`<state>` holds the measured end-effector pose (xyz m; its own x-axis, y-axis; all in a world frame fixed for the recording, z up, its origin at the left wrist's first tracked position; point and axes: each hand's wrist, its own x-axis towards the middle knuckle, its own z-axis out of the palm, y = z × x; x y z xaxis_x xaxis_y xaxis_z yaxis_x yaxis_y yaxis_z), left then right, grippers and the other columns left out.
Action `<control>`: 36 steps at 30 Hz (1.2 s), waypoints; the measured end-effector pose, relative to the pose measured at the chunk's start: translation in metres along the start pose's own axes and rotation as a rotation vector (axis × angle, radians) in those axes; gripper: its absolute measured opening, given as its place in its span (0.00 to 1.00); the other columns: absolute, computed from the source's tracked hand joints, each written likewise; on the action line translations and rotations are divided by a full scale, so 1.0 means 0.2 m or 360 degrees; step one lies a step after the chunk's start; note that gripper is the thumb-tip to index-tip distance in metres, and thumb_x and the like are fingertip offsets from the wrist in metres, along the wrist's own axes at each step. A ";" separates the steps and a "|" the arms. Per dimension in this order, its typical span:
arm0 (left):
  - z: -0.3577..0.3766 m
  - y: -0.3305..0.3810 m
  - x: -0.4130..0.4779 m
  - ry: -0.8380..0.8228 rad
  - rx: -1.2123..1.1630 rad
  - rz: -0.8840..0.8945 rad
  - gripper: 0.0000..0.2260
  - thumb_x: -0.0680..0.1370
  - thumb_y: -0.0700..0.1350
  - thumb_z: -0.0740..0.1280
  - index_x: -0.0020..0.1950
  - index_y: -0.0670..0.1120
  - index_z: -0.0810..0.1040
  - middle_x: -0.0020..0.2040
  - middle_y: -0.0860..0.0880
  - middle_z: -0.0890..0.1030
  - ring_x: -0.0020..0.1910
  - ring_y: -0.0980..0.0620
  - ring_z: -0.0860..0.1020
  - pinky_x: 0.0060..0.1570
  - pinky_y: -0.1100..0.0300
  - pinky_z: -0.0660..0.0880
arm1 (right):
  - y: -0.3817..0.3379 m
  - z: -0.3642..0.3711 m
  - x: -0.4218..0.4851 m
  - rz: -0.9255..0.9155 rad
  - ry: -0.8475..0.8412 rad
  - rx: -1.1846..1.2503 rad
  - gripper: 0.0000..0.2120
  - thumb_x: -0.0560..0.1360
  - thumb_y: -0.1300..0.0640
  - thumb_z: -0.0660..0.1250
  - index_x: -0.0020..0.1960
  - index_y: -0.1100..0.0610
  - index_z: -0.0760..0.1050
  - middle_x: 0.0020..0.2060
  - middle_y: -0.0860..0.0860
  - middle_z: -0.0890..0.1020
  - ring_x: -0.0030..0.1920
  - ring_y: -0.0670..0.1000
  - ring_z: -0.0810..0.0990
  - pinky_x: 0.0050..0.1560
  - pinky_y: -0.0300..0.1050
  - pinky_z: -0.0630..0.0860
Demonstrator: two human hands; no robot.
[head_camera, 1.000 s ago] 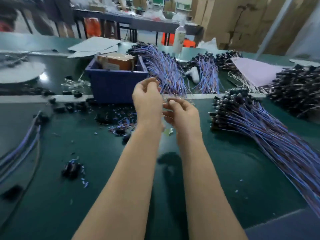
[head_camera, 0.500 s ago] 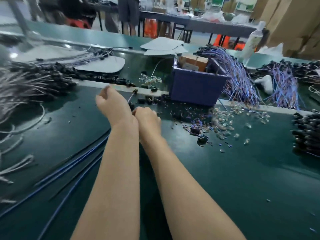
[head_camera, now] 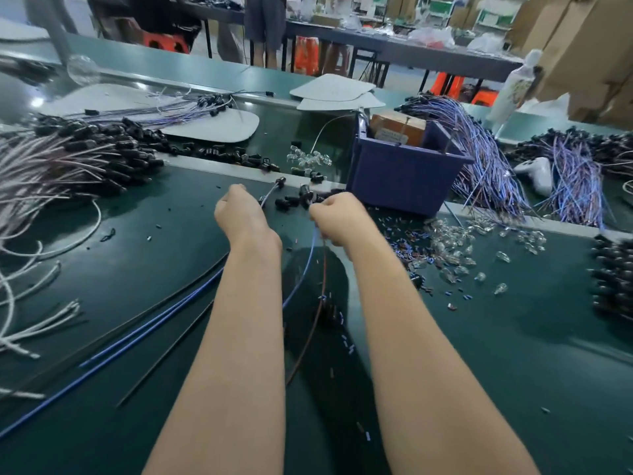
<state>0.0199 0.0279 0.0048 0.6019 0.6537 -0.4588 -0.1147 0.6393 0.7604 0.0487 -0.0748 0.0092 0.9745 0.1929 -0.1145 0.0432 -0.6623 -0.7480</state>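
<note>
the left hand [head_camera: 241,217] is clenched round a thin capped wire [head_camera: 274,187], whose black-capped end pokes out past the knuckles toward the blue bin [head_camera: 404,176]. the right hand [head_camera: 339,217], just beside it and nearer the bin, pinches a blue wire [head_camera: 309,257] and a red-brown wire [head_camera: 323,289] between curled fingers. both wires hang from the fist and trail back over the green table [head_camera: 513,354] between the forearms. the hands hide whether these are the same strands as the capped wire.

both hands hover just in front of the bin's left corner. right at that corner lies a cluster of loose black caps [head_camera: 294,200]. in front of the bin and to its right, clear bulbs [head_camera: 455,241] are scattered among tiny blue and dark sleeve bits [head_camera: 404,236]. inside the bin sits a cardboard box [head_camera: 397,126]. against the bin's right side leans a bundle of purple-blue wires [head_camera: 486,166]. well to the left of the bin — across the table — spreads a heap of pale wires with black ends [head_camera: 68,159], and long blue wires [head_camera: 154,323] lie flat on the table nearer the person than that heap. behind the bin lie grey card sheets [head_camera: 335,90].
</note>
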 end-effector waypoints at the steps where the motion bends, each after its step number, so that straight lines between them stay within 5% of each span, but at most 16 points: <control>1: 0.01 0.00 0.00 0.0003 0.0017 0.0027 0.08 0.78 0.41 0.58 0.55 0.44 0.74 0.38 0.52 0.69 0.41 0.51 0.67 0.52 0.55 0.67 | 0.03 -0.04 0.00 0.0002 0.0021 0.0150 0.09 0.75 0.59 0.61 0.37 0.59 0.71 0.32 0.56 0.73 0.31 0.52 0.66 0.34 0.41 0.64; 5: 0.07 -0.04 -0.10 -0.0278 0.0275 0.0190 0.04 0.79 0.41 0.57 0.48 0.45 0.70 0.37 0.51 0.71 0.36 0.55 0.69 0.38 0.60 0.67 | 0.14 -0.20 -0.04 -0.0051 0.0198 0.0873 0.08 0.78 0.61 0.62 0.41 0.54 0.75 0.34 0.50 0.81 0.27 0.44 0.68 0.29 0.36 0.66; 10: 0.22 -0.17 -0.35 -0.1276 0.1159 0.0399 0.11 0.83 0.47 0.55 0.48 0.45 0.74 0.44 0.48 0.81 0.40 0.53 0.79 0.44 0.60 0.73 | 0.22 -0.39 -0.14 -0.0212 0.0629 0.1877 0.07 0.80 0.64 0.59 0.44 0.57 0.71 0.32 0.51 0.81 0.28 0.45 0.76 0.31 0.35 0.76; 14: 0.27 -0.27 -0.45 -0.1648 0.1633 0.0632 0.13 0.83 0.46 0.56 0.46 0.43 0.77 0.33 0.50 0.80 0.27 0.58 0.75 0.33 0.65 0.72 | 0.36 -0.56 -0.22 -0.0151 0.1096 0.2313 0.06 0.81 0.64 0.57 0.45 0.59 0.68 0.35 0.55 0.78 0.28 0.47 0.77 0.32 0.36 0.78; 16: 0.30 -0.31 -0.48 -0.1675 0.1716 0.0875 0.12 0.82 0.44 0.59 0.45 0.43 0.79 0.29 0.53 0.76 0.24 0.60 0.71 0.31 0.66 0.70 | 0.44 -0.61 -0.25 -0.0120 0.1192 0.2363 0.06 0.81 0.63 0.58 0.45 0.60 0.69 0.36 0.55 0.77 0.29 0.46 0.77 0.32 0.36 0.77; 19: 0.35 -0.38 -0.53 -0.1619 0.1682 0.1084 0.10 0.81 0.43 0.60 0.44 0.45 0.79 0.31 0.54 0.76 0.23 0.62 0.71 0.26 0.71 0.66 | 0.55 -0.60 -0.29 -0.0118 0.0951 0.1982 0.06 0.80 0.57 0.61 0.47 0.58 0.74 0.36 0.51 0.76 0.32 0.45 0.73 0.32 0.35 0.73; 23: 0.36 -0.47 -0.56 -0.1560 0.1788 0.1276 0.10 0.80 0.43 0.62 0.46 0.42 0.81 0.39 0.47 0.81 0.35 0.52 0.75 0.38 0.59 0.71 | 0.60 -0.53 -0.29 -0.0254 0.0720 0.1602 0.10 0.79 0.61 0.63 0.39 0.56 0.77 0.30 0.49 0.72 0.29 0.44 0.65 0.30 0.36 0.63; 26: 0.34 -0.48 -0.53 -0.1502 0.1823 0.1290 0.09 0.80 0.43 0.61 0.49 0.43 0.81 0.42 0.47 0.83 0.40 0.50 0.77 0.44 0.58 0.73 | 0.61 -0.55 -0.27 -0.0213 0.0988 0.1600 0.11 0.80 0.61 0.61 0.39 0.55 0.75 0.27 0.47 0.72 0.28 0.44 0.67 0.30 0.34 0.65; 30: 0.29 -0.47 -0.46 -0.1329 0.1839 0.1265 0.07 0.79 0.43 0.63 0.51 0.46 0.81 0.44 0.49 0.82 0.42 0.50 0.77 0.46 0.59 0.73 | 0.66 -0.60 -0.26 -0.0055 0.1356 0.2099 0.11 0.81 0.59 0.60 0.40 0.54 0.72 0.22 0.44 0.77 0.24 0.40 0.73 0.27 0.32 0.71; 33: 0.28 -0.48 -0.45 -0.1251 0.1749 0.1273 0.06 0.79 0.43 0.64 0.50 0.46 0.80 0.40 0.52 0.80 0.40 0.52 0.76 0.42 0.63 0.69 | 0.65 -0.58 -0.25 -0.0101 0.1147 0.2145 0.08 0.80 0.58 0.61 0.43 0.55 0.75 0.26 0.45 0.78 0.27 0.41 0.74 0.31 0.33 0.73; 36: 0.28 -0.52 -0.47 -0.1229 0.1580 0.1327 0.05 0.79 0.41 0.64 0.49 0.44 0.80 0.38 0.52 0.78 0.39 0.53 0.75 0.42 0.65 0.69 | 0.63 -0.49 -0.25 -0.0221 0.0817 0.1539 0.07 0.79 0.60 0.64 0.42 0.57 0.77 0.31 0.48 0.77 0.29 0.42 0.74 0.34 0.34 0.74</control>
<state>0.0201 -0.1226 -0.0045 0.9277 0.1113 0.3564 -0.2483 -0.5289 0.8116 0.0266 -0.2381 -0.0148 0.9597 -0.2502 0.1279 0.1874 0.2308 -0.9548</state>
